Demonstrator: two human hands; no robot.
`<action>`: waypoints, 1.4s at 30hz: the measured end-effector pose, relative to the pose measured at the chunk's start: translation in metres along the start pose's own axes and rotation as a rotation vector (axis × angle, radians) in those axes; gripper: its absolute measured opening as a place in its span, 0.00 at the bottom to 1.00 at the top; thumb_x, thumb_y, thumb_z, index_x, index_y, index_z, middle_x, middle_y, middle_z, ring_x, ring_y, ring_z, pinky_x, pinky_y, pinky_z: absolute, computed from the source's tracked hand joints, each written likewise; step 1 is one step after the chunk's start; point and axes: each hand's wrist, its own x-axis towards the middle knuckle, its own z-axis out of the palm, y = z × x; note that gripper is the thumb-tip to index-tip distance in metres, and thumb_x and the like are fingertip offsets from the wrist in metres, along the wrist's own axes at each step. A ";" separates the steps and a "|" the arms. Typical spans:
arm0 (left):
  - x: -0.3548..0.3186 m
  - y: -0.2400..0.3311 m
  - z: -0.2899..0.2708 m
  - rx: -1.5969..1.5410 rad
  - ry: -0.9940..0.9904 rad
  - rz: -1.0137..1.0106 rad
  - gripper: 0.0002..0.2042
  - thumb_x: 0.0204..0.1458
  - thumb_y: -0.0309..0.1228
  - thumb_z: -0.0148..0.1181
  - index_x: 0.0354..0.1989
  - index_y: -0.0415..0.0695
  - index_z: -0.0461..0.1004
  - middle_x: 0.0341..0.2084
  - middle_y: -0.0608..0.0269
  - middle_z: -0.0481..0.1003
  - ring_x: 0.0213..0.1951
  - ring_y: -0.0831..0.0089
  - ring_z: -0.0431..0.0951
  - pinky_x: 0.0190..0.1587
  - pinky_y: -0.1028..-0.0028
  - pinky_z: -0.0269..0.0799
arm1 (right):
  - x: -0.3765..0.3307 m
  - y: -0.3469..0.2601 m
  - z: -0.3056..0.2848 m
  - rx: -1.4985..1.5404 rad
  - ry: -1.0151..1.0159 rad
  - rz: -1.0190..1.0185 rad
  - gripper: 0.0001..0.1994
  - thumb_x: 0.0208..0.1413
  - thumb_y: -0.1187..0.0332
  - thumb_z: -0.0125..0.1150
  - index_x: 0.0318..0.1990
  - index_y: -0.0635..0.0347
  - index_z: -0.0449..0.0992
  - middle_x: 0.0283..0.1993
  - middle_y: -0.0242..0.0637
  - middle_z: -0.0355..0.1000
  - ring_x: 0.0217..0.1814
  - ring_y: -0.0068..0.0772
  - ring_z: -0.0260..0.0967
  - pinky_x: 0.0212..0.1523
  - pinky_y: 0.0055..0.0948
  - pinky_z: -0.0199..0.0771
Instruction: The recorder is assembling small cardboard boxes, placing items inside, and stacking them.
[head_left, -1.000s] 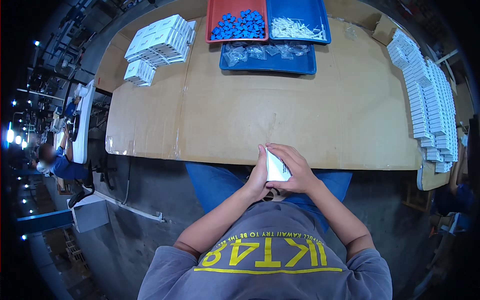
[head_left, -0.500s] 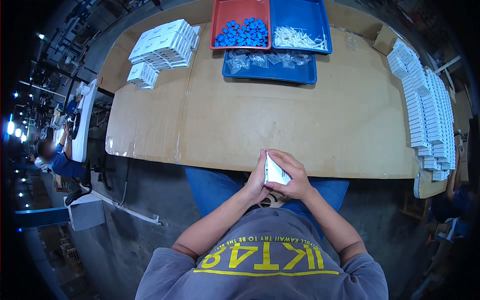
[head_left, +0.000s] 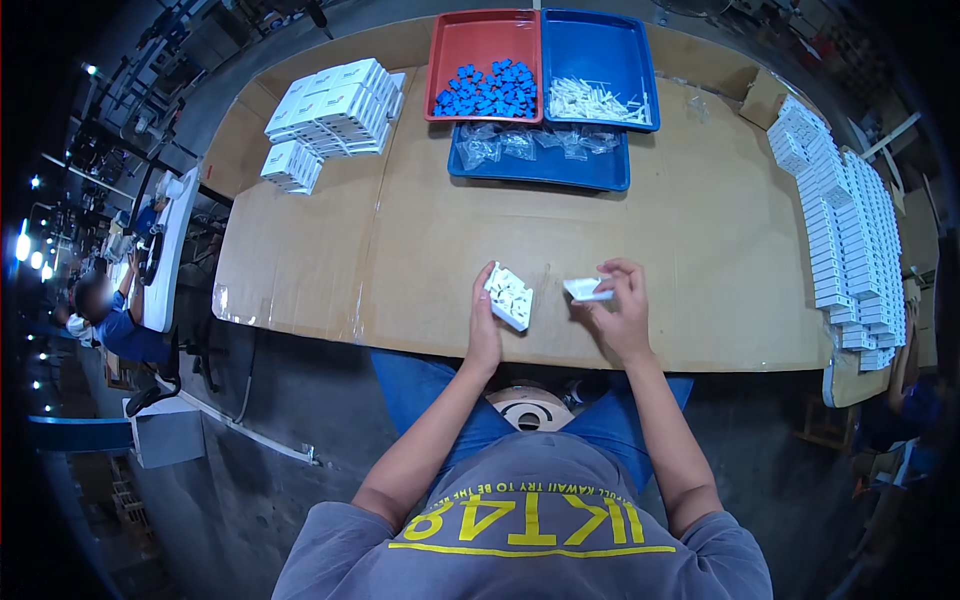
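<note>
My left hand is closed round the edge of a small white plastic case, tilted above the near part of the table. Its upper face shows recesses and small dark marks, too small to make out. To the right, apart from it, my right hand pinches a white flat cover between thumb and fingers. Both hands are over the cardboard-covered table, close to its front edge.
At the back stand a red tray with blue plastic pieces, a blue tray with white sticks, and a lower blue tray with clear bags. White boxes are stacked left, more white boxes right. A person sits far left.
The white case, held closed between both hands half a second ago, is now in two parts. My hands have moved apart and forward over the table, the right hand taking the cover.
</note>
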 end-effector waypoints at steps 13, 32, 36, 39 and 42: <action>-0.007 0.013 -0.026 1.196 -0.299 0.502 0.19 0.55 0.41 0.71 0.54 0.51 0.82 0.65 0.53 0.70 0.71 0.48 0.65 0.73 0.39 0.52 | -0.048 0.005 0.003 -0.429 -0.399 -0.116 0.17 0.58 0.59 0.72 0.49 0.60 0.81 0.61 0.41 0.75 0.69 0.48 0.69 0.76 0.67 0.52; 0.021 0.005 -0.026 0.890 0.036 0.674 0.12 0.48 0.32 0.76 0.27 0.42 0.76 0.38 0.61 0.77 0.48 0.59 0.76 0.52 0.60 0.68 | 0.226 0.004 0.148 -0.480 -0.388 -0.183 0.08 0.61 0.65 0.64 0.42 0.58 0.83 0.44 0.43 0.79 0.51 0.50 0.77 0.51 0.48 0.76; 0.022 0.004 -0.027 0.905 0.044 0.645 0.13 0.49 0.32 0.76 0.25 0.43 0.75 0.37 0.62 0.77 0.46 0.60 0.76 0.50 0.61 0.67 | 0.256 0.019 0.198 -0.539 -0.423 -0.082 0.13 0.58 0.60 0.68 0.43 0.58 0.84 0.48 0.44 0.82 0.51 0.53 0.80 0.51 0.52 0.80; 0.022 0.004 -0.028 0.898 0.044 0.630 0.11 0.50 0.31 0.75 0.26 0.44 0.76 0.36 0.63 0.78 0.45 0.62 0.77 0.50 0.63 0.67 | 0.263 0.024 0.218 -0.668 -0.495 0.093 0.15 0.55 0.56 0.70 0.42 0.58 0.84 0.48 0.44 0.83 0.49 0.53 0.81 0.52 0.51 0.81; 0.021 0.007 -0.024 0.884 0.055 0.623 0.09 0.51 0.29 0.74 0.28 0.44 0.77 0.36 0.63 0.78 0.45 0.63 0.77 0.49 0.64 0.68 | 0.264 0.040 0.220 -0.549 -0.419 0.124 0.11 0.52 0.59 0.70 0.37 0.55 0.85 0.40 0.46 0.84 0.45 0.52 0.82 0.48 0.49 0.81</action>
